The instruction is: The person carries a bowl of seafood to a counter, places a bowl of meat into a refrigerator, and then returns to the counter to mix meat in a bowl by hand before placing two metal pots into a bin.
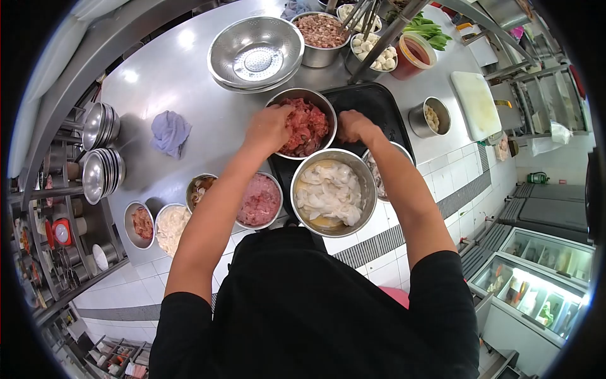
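A round metal bowl (333,117) full of red raw meat (307,129) stands on a black tray (385,104). My left hand (270,129) is closed over the bowl's left rim, its fingertips partly hidden against the meat. Just beyond the right rim, my right hand (356,126) is curled closed above the tray; what its fingers hold, if anything, is hidden. Nearer to me sits a metal bowl (369,196) of pale white slices (328,192) in yellowish liquid. Under my right forearm, another bowl (404,151) is partly covered.
Bowls of pink minced meat (259,199) and white paste (172,227) line the near left edge. Stacked colanders (255,54), chopped meat (320,30) and a red-sauce tub (415,57) stand behind. A metal post (388,39) rises there. A blue cloth (170,132) lies left.
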Available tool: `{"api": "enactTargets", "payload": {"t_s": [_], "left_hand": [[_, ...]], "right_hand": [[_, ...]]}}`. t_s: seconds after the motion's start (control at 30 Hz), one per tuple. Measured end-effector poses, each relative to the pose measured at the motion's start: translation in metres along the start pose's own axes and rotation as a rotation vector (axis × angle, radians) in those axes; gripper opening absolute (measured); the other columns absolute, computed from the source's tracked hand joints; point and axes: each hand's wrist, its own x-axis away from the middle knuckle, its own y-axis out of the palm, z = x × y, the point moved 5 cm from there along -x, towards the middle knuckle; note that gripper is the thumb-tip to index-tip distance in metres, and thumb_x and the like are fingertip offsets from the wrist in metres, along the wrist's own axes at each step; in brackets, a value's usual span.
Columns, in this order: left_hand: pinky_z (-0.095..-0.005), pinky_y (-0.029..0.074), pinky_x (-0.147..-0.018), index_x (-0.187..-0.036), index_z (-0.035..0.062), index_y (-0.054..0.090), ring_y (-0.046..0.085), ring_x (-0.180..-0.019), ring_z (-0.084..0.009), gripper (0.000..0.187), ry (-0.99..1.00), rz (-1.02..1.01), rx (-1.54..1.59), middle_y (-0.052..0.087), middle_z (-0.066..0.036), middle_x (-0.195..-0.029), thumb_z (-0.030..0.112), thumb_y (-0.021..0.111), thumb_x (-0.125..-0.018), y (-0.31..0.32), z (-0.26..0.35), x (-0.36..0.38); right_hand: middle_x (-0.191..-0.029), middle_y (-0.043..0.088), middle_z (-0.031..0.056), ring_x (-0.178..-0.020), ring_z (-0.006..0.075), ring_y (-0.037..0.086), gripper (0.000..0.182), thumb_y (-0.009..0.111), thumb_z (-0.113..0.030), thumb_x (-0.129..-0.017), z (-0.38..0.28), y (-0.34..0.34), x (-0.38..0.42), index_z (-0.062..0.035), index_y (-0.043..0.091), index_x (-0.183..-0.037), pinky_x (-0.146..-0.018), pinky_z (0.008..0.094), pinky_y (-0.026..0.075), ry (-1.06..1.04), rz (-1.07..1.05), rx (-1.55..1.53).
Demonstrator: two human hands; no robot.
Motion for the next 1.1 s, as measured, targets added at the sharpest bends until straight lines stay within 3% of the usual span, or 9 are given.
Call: {"api": "enactTargets", "payload": {"t_s": [0.17, 0.37, 0.43, 0.47, 0.5, 0.6, 0.7, 0.9, 1.1], "left_hand": [[-0.0407, 0.052, -0.079, -0.106, 0.0057, 0.069, 0.067, -0.089, -0.0344, 0.033, -0.150, -0.029, 0.285, 0.070, -0.018, -0.096, 0.014, 0.070, -0.074, -0.023, -0.005, -0.009], [-0.0284, 0.051, -0.076, -0.106, 0.0027, 0.070, 0.066, -0.079, -0.0131, 0.032, -0.158, -0.113, 0.700, 0.072, -0.008, -0.090, 0.013, 0.072, -0.075, -0.030, -0.019, -0.026], [-0.0267, 0.051, -0.076, -0.109, 0.0003, 0.068, 0.064, -0.082, -0.0114, 0.033, -0.149, -0.131, 0.810, 0.071, -0.007, -0.095, 0.008, 0.070, -0.077, -0.030, -0.015, -0.025], [-0.0250, 0.051, -0.076, -0.112, -0.0021, 0.065, 0.063, -0.085, -0.0098, 0.034, -0.138, -0.149, 0.920, 0.070, -0.005, -0.099, 0.004, 0.068, -0.079, -0.030, -0.011, -0.026], [-0.0250, 0.051, -0.076, -0.112, -0.0021, 0.065, 0.063, -0.085, -0.0098, 0.034, -0.137, -0.148, 0.920, 0.070, -0.005, -0.099, 0.004, 0.068, -0.079, -0.027, -0.010, -0.026], [-0.0256, 0.051, -0.075, -0.111, -0.0029, 0.065, 0.064, -0.085, -0.0110, 0.033, -0.079, -0.024, 0.854, 0.070, -0.007, -0.098, 0.004, 0.068, -0.080, -0.022, -0.009, -0.028], [-0.0269, 0.052, -0.074, -0.109, -0.0017, 0.067, 0.067, -0.082, -0.0121, 0.030, -0.093, 0.124, 0.677, 0.072, -0.009, -0.093, 0.010, 0.070, -0.081, -0.016, -0.005, -0.026], [-0.0423, 0.052, -0.076, -0.096, 0.0030, 0.072, 0.068, -0.083, -0.0352, 0.025, -0.309, 0.367, 0.303, 0.070, -0.018, -0.088, 0.021, 0.071, -0.079, -0.030, 0.019, -0.009], [-0.0464, 0.052, -0.075, -0.094, 0.0069, 0.072, 0.067, -0.083, -0.0377, 0.022, 0.035, 0.372, 0.049, 0.071, -0.015, -0.091, 0.022, 0.071, -0.077, -0.027, 0.010, -0.009]], "right_hand": [[-0.070, 0.070, 0.0068, -0.054, 0.0116, 0.062, 0.016, 0.070, -0.012, -0.077, 0.000, -0.074, 0.041, -0.0002, 0.071, -0.088, -0.051, 0.0267, 0.052, 0.001, 0.158, -0.554], [-0.083, 0.072, 0.0037, -0.072, 0.0099, 0.064, 0.032, 0.076, -0.021, -0.078, -0.079, -0.089, 0.065, -0.0017, 0.071, -0.103, -0.068, 0.0247, 0.053, -0.209, 0.227, -0.422], [-0.090, 0.073, 0.0043, -0.081, 0.0128, 0.065, 0.042, 0.078, -0.022, -0.077, -0.108, -0.089, 0.068, -0.0021, 0.068, -0.112, -0.077, 0.0275, 0.052, -0.626, 0.462, -0.559], [-0.094, 0.073, 0.0079, -0.083, 0.0150, 0.066, 0.044, 0.076, -0.019, -0.075, -0.113, -0.083, 0.067, -0.0017, 0.067, -0.114, -0.081, 0.0313, 0.052, -0.519, 0.367, -0.560], [-0.094, 0.073, 0.0079, -0.083, 0.0150, 0.066, 0.044, 0.076, -0.019, -0.075, -0.116, -0.078, 0.066, -0.0017, 0.067, -0.114, -0.081, 0.0313, 0.052, -0.519, 0.368, -0.559], [-0.089, 0.067, 0.0252, -0.086, 0.0407, 0.065, 0.044, 0.074, -0.024, -0.069, -0.122, -0.073, 0.071, -0.0019, 0.068, -0.107, -0.080, 0.0402, 0.051, -0.348, 0.560, -0.534], [-0.088, 0.068, 0.0243, -0.088, 0.0403, 0.066, 0.040, 0.072, -0.026, -0.071, -0.133, -0.072, 0.082, -0.0026, 0.069, -0.103, -0.079, 0.0430, 0.052, -0.198, 0.605, -0.485], [-0.088, 0.068, 0.0232, -0.089, 0.0398, 0.067, 0.032, 0.069, -0.031, -0.075, -0.136, -0.062, 0.075, -0.0044, 0.070, -0.093, -0.081, 0.0472, 0.054, 0.041, 0.724, -0.186], [-0.097, 0.068, 0.0227, -0.095, 0.0378, 0.066, 0.033, 0.069, -0.032, -0.078, -0.125, -0.062, 0.070, -0.0040, 0.070, -0.094, -0.083, 0.0457, 0.054, 0.031, 0.486, 0.024]]}}
